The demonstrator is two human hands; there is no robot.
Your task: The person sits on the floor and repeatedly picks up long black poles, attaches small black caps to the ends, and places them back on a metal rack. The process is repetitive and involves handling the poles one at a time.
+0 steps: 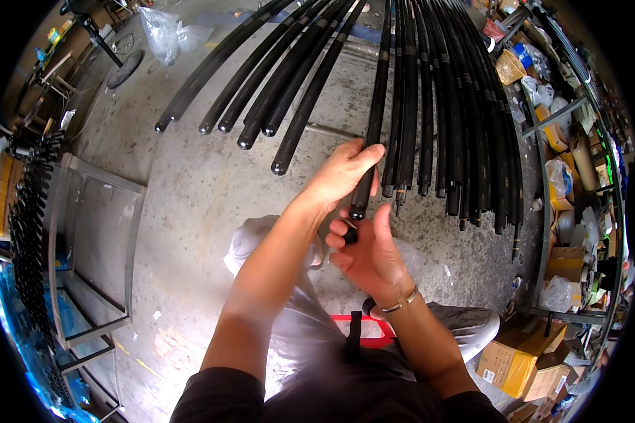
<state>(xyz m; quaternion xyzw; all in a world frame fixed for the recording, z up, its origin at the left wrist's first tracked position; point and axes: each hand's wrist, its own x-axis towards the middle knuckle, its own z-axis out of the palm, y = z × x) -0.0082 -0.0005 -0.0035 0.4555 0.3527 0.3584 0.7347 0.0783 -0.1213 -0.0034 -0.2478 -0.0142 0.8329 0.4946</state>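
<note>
My left hand (342, 173) is wrapped round a long black pole (379, 99) close to its near end, thumb lying along the top. The pole's rounded near end points toward me and sticks out past that hand. Just below it, my right hand (374, 254) is turned palm up with a metal bracelet at the wrist. Its curled fingers hold a small black cap-like piece (351, 236), apart from the pole's end; the thumb stands away. More black poles (310, 113) lie side by side to the left, and a denser row (458, 141) lies to the right.
Metal shelving with cartons, bags and a basket (510, 68) runs along the right. Open cardboard boxes (518, 359) stand at lower right. A metal frame (130, 247) and a stack of dark rods (32, 233) are on the left. Something red (381, 342) sits by my lap.
</note>
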